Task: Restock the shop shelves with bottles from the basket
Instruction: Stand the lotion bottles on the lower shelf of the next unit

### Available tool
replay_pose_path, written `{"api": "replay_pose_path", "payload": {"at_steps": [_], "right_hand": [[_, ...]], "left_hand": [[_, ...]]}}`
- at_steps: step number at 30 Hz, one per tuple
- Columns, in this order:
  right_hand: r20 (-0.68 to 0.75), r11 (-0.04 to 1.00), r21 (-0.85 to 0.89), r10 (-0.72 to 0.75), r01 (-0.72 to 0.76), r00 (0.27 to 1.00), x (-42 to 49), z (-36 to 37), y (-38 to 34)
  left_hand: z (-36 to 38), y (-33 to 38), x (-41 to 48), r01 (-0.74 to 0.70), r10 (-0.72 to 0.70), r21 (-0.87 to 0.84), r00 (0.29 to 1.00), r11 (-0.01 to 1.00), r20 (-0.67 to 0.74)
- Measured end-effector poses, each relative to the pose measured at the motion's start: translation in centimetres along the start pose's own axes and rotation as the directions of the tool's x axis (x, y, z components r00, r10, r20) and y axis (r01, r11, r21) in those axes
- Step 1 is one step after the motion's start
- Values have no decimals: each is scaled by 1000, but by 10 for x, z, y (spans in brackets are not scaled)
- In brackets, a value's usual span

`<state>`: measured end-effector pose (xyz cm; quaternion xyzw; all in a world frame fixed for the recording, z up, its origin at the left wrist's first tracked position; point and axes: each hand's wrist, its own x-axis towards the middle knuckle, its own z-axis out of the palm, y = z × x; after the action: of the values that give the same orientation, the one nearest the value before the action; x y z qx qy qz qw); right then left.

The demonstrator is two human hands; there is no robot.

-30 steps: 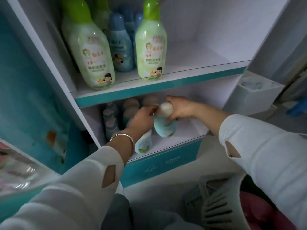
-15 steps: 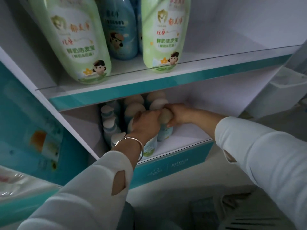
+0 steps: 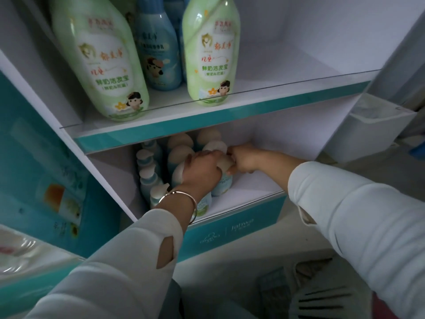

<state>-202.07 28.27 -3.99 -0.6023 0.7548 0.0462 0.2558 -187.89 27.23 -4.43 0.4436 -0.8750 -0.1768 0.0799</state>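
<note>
Left hand (image 3: 202,171) and right hand (image 3: 243,161), touching, clasp cream-capped pale bottles (image 3: 224,184) on the lower shelf (image 3: 250,192).

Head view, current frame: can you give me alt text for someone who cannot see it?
Two hands in white sleeves hold small bottles on the lower shelf: the left hand grips a green-labelled bottle, the right hand a small blue bottle beside it. More capped bottles stand behind; large green bottles stand on the upper shelf.
</note>
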Motion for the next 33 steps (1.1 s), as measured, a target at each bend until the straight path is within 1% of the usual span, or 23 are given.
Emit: {"api": "replay_pose_path", "payload": {"at_steps": [2, 4, 8, 11, 15, 18, 21, 24, 27, 29, 31, 33], "right_hand": [[38, 999, 46, -9, 7, 999, -17, -5, -3], [21, 998, 58, -38, 37, 999, -38, -10, -5], [-85, 996, 30, -85, 88, 993, -90, -20, -9], [-127, 995, 56, -80, 88, 989, -137, -25, -6], [-234, 992, 83, -79, 100, 969, -202, -29, 0], [-346, 994, 90, -34, 69, 938, -246, -31, 11], [-415, 994, 107, 33, 13, 909, -290, -30, 26], [-382, 990, 128, 104, -59, 918, -334, -23, 49], [-333, 980, 130, 184, -149, 925, -374, -14, 75], [-199, 963, 137, 258, -234, 945, -397, -6, 93], [-43, 945, 115, 313, -306, 949, -417, 2, 110], [47, 931, 129, 337, -341, 940, -432, 11, 123]], "left_hand": [[-3, 10, -6, -31, 31, -38, 1000, 999, 0], [-5, 21, -16, -67, 68, -60, 998, 996, 9], [-16, 45, -48, -130, 131, -67, 991, 989, 20], [-27, 64, -76, -202, 200, -76, 979, 976, -35], [-48, 105, -112, -266, 267, -102, 964, 959, 2], [-62, 148, -136, -312, 312, -57, 950, 948, -10], [-64, 188, -163, -385, 387, -95, 922, 918, 6], [-55, 221, -187, -460, 467, -103, 883, 882, 51], [-45, 250, -212, -521, 535, -147, 842, 841, 75], [-38, 269, -229, -556, 576, -166, 810, 814, 108], [-27, 287, -245, -602, 621, -153, 754, 784, 213], [-14, 300, -257, -637, 647, -148, 696, 757, 311]]}}
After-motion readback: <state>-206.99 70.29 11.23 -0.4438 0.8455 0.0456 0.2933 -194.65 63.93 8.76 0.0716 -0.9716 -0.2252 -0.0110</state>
